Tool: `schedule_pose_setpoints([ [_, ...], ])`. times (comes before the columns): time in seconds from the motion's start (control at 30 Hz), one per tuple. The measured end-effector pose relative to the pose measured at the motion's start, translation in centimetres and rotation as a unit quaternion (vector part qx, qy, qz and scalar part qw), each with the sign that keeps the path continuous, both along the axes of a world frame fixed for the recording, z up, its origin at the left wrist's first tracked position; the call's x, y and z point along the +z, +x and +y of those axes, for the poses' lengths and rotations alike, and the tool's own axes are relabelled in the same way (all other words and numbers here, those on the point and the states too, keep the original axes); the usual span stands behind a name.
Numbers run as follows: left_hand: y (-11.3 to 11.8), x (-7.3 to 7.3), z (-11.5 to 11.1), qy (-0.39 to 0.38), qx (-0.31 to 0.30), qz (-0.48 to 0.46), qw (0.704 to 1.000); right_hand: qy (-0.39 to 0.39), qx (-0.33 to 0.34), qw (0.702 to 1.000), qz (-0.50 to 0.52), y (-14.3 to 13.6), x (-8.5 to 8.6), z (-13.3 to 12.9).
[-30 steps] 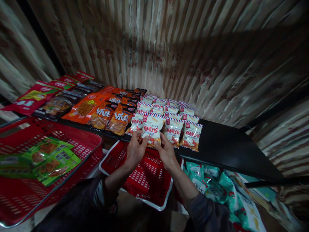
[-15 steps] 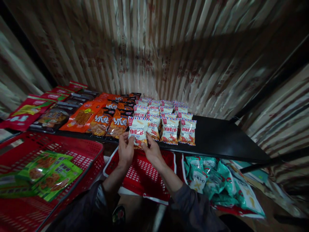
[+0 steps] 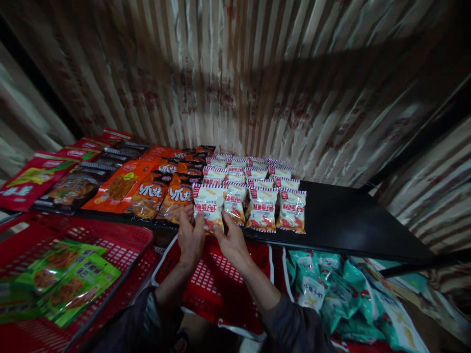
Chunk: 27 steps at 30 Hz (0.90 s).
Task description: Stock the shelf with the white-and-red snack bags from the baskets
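Note:
At the shelf's front edge, a white snack bag [image 3: 209,202] with red lettering and a striped top edge stands tilted back between my two hands. My left hand [image 3: 190,238] grips its lower left side, fingers partly behind it. On the lower right corner, the thumb and fingers of my right hand [image 3: 231,241] are closed. More white snack bags [image 3: 262,208] of the same kind stand in rows behind and to the right. Orange-and-black snack bags [image 3: 174,198] lie just left of my left hand. Whether the held bag's bottom rests on the shelf is hard to see.
The black shelf [image 3: 342,215] extends right. Orange [image 3: 123,184], dark [image 3: 73,184] and red bags [image 3: 31,179] line its left end. Below are a red basket [image 3: 217,294], a left red basket [image 3: 128,230] with green packets [image 3: 79,289], and teal bags [image 3: 342,294] at right.
The view has shifted slightly, so the shelf and baskets sit lower in it. Both hands stay on the same white snack bag at the front left of the rows.

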State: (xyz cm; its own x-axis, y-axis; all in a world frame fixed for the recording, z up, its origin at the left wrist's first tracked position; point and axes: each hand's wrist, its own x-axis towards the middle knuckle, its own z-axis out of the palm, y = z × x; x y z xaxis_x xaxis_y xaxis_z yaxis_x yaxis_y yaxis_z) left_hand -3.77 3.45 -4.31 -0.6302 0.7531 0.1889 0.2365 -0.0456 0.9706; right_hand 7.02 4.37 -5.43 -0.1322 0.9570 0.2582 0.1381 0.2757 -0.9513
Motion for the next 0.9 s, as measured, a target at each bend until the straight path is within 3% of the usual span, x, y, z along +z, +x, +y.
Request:
schedule_pose_setpoints([
  [0.27, 2.2, -0.6, 0.3, 0.011, -0.046, 0.014, 0.999, -0.014, -0.067, 0.998, -0.011, 2.1, -1.2, -0.4],
  [0.57, 4.2, -1.1, 0.1, 0.013, -0.085, 0.017, 0.996, -0.008, -0.095, 0.994, -0.05, 4.4, -0.4, -0.4],
  [0.9, 5.4, -1.8, 0.9, 0.028, -0.11, 0.04, 0.993, -0.002, -0.123, 0.99, -0.061, 5.0, -0.7, -0.2],
])
